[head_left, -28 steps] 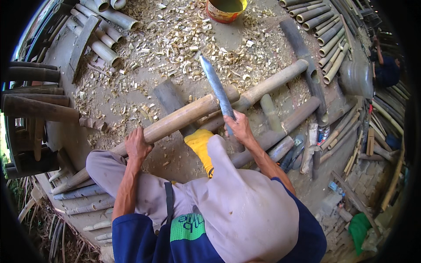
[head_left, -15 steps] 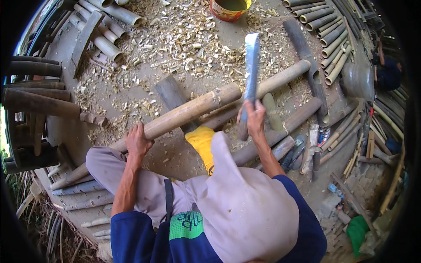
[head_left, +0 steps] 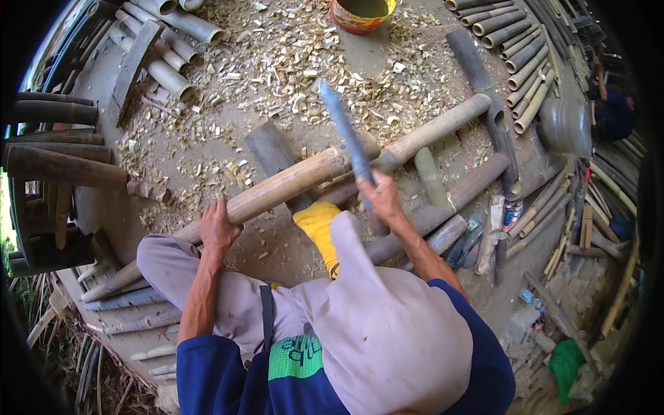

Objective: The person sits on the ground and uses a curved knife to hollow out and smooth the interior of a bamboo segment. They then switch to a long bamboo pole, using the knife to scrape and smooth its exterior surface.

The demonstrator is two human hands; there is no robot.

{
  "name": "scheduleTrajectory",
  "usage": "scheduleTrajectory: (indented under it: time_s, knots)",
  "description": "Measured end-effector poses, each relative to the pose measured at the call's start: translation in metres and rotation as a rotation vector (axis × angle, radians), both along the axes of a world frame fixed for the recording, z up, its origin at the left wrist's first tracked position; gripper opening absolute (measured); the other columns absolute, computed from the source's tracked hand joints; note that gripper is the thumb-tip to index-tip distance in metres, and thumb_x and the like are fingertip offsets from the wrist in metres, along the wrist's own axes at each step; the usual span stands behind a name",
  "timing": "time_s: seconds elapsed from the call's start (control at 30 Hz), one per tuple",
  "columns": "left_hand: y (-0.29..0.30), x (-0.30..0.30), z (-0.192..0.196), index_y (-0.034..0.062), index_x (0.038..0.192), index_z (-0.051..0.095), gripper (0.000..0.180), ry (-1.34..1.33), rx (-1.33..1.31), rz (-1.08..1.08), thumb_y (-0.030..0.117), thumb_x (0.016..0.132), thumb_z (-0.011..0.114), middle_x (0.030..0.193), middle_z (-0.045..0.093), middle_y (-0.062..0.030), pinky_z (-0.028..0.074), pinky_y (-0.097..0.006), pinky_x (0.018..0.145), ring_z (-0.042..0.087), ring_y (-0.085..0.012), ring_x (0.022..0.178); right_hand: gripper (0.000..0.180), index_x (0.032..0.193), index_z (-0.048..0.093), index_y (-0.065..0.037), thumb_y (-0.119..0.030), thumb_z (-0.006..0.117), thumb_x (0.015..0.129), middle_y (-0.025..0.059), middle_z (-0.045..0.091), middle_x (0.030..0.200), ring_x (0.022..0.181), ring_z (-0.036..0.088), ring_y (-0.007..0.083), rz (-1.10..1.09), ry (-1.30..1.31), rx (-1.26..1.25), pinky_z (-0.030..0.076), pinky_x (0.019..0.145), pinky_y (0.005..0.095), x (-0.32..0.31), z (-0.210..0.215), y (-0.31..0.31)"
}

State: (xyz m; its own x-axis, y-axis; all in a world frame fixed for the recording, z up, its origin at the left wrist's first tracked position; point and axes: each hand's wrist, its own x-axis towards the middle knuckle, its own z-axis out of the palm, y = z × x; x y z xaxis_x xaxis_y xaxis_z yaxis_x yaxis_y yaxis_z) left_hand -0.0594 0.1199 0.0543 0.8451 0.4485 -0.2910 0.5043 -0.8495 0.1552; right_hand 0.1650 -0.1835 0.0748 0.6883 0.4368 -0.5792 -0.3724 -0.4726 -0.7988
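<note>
My left hand (head_left: 219, 225) is wrapped over a thick tan bamboo pole (head_left: 278, 188), which slants up to the right across my lap. In my right hand (head_left: 382, 198) is a machete (head_left: 343, 130), gripped by its handle. Its long grey blade points up and left and crosses in front of the pole near the far right end; I cannot tell whether it touches. Beneath the pole lies a dark bamboo piece (head_left: 271, 149). My foot in a yellow sock (head_left: 317, 227) is just below the pole.
Pale bamboo chips (head_left: 304, 69) litter the ground ahead. At the top stands a red and yellow bucket (head_left: 362, 15). More bamboo lies to the right, including a crossing pole (head_left: 443, 128) and a dark length (head_left: 477, 176). Cut tubes (head_left: 169, 76) are stacked upper left.
My right hand has moved down and left, and the machete has swung from nearly upright to a leftward tilt over the pole's end. My left hand and the pole stay put.
</note>
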Motion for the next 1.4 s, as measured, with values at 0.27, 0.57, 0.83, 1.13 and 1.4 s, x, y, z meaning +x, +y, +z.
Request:
scheduleTrajectory:
  time_s: [0.27,0.57,0.83,1.13,1.4]
  knots:
    - [-0.002,-0.002,0.003,0.0058,0.110,0.053,0.067,0.065,0.039,-0.025,0.022,0.050,0.078,0.096,0.059,-0.0089,0.044,-0.042,0.081,0.059,-0.0268,0.093,0.020,0.082,0.051,-0.005,-0.021,0.055,0.092,0.0039,0.055,0.058,0.042,0.054,0.0127,-0.053,0.072,0.100,0.045,0.037,0.0287,-0.012,-0.008,0.007]
    - [0.000,-0.004,0.001,0.0057,0.109,0.053,0.067,0.009,0.020,-0.041,0.021,0.049,0.078,0.096,0.059,-0.0084,0.044,-0.042,0.082,0.058,-0.0268,0.092,0.021,0.086,0.060,-0.002,-0.023,0.060,0.089,0.0060,0.061,0.069,0.062,0.053,0.0088,0.264,-0.230,0.083,0.045,0.053,0.0274,-0.045,-0.020,0.007]
    - [-0.007,-0.006,-0.004,0.0081,0.109,0.053,0.066,-0.010,0.092,-0.018,0.020,0.049,0.079,0.098,0.058,-0.0073,0.042,-0.041,0.084,0.057,-0.0258,0.094,0.018,0.088,0.053,-0.003,-0.020,0.055,0.093,0.0042,0.056,0.059,0.044,0.056,0.0123,-0.155,0.144,0.059,0.045,0.037,0.0281,-0.017,-0.004,0.004]
    - [-0.009,-0.008,-0.005,0.0085,0.107,0.054,0.064,-0.055,0.105,-0.016,0.020,0.050,0.079,0.097,0.058,-0.0073,0.041,-0.040,0.083,0.057,-0.0256,0.093,0.021,0.088,0.056,-0.001,-0.022,0.056,0.091,0.0048,0.056,0.058,0.045,0.057,0.0134,-0.133,0.088,0.043,0.046,0.039,0.0303,-0.023,-0.005,0.009]
    - [-0.008,-0.005,-0.002,0.0084,0.105,0.053,0.062,-0.021,0.110,-0.023,0.020,0.050,0.080,0.097,0.058,-0.0080,0.041,-0.041,0.083,0.057,-0.0261,0.093,0.021,0.090,0.054,-0.002,-0.023,0.056,0.092,0.0043,0.055,0.058,0.042,0.055,0.0133,-0.348,0.094,0.214,0.045,0.037,0.0290,-0.017,-0.009,0.006]
